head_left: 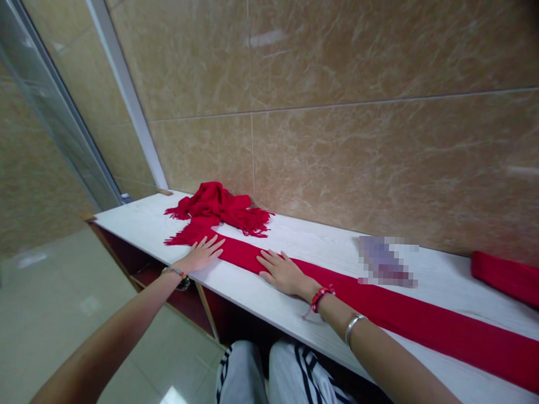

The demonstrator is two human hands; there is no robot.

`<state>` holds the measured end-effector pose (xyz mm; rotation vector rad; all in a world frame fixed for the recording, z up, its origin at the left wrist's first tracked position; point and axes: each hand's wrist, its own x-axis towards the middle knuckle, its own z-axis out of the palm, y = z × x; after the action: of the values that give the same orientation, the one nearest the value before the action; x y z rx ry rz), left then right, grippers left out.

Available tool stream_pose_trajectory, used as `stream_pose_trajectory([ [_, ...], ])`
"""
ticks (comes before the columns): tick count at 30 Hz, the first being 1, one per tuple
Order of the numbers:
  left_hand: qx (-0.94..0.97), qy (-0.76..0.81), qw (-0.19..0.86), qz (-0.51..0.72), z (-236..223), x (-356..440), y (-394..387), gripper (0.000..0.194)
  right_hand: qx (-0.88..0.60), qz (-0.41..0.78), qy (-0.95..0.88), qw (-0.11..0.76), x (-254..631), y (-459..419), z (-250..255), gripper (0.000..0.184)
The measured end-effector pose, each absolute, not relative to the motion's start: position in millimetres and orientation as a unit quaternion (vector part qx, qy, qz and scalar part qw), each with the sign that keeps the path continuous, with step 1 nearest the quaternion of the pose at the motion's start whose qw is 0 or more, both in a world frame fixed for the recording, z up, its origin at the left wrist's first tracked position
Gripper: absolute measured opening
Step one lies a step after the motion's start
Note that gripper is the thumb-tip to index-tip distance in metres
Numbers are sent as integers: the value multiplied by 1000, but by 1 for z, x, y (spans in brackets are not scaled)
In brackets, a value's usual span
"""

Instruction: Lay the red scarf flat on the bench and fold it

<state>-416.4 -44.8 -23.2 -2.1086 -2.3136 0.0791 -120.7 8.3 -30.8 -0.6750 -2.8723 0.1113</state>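
Observation:
A long red scarf (pixel 381 300), folded into a narrow strip, lies flat along the white cabinet top and runs out of view at the right. Its fringed end is at the left. My left hand (pixel 200 254) rests on the strip near that fringe, fingers spread. Farther right, my right hand (pixel 285 272) lies flat on the same strip with its fingers apart. Neither hand grips anything. Just behind the fringed end sits a crumpled red scarf (pixel 216 203) with fringes at both sides.
A blurred-out flat item (pixel 386 262) lies behind the strip. Another folded red cloth (pixel 509 278) is at the far right by the tiled wall (pixel 342 157). The white cabinet top (pixel 136 218) has open compartments below its front edge, close to my legs.

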Motion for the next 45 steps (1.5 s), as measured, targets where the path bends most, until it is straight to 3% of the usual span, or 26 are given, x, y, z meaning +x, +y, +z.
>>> stream_pose_trajectory([
  [8, -536, -843, 39, 10, -9, -478, -56, 53, -228, 59, -970, 64, -116, 7, -25, 58],
  [13, -619, -768, 160, -30, -8, -418, -43, 54, -235, 61, -965, 96, -149, 6, -11, 57],
  [18, -772, -627, 100, -9, -26, -365, -27, 47, -270, 65, -954, 110, -164, 5, -22, 55],
  [23, -776, -624, 91, -11, -42, -381, -22, 47, -310, 30, -945, 100, -83, 3, -32, 54],
  [28, -766, -637, 88, 13, -28, -370, -19, 48, -422, -40, -901, 90, 23, -8, -32, 51],
  [32, -815, -564, 134, -23, -7, -297, -20, 44, -423, -35, -898, 113, 13, -11, -25, 55],
  [38, -867, -494, 52, -30, -21, -218, -18, 48, -383, -3, -918, 107, -10, -12, -27, 56],
  [45, -862, -505, 40, 6, -36, -239, -6, 51, -441, -137, -884, 74, 173, -28, -53, 42],
])
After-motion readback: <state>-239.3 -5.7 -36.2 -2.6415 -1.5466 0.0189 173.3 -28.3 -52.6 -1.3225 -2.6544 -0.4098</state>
